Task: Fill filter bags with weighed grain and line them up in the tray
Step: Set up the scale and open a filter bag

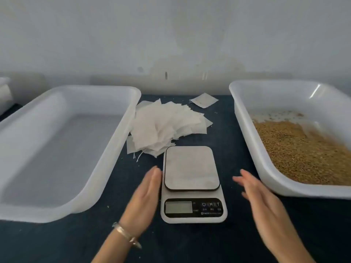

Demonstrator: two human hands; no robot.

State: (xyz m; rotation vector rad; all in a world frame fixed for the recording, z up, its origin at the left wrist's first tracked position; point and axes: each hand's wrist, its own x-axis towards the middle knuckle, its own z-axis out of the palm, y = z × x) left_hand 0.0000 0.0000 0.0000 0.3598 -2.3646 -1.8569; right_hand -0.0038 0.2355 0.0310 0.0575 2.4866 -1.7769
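The only readable marks stand on the black control panel of the kitchen scale (191,184), to the right of its blank grey display (178,207): a power symbol, then the letters "M" and "T", one on each of three buttons (210,204). Small captions under those buttons and a line of tiny white print along the panel's lower edge are too blurred to read.

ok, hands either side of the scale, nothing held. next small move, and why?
Probably press power on the scale: its display looks blank, both hands, left and right, are open and empty, and the bags and grain are untouched.
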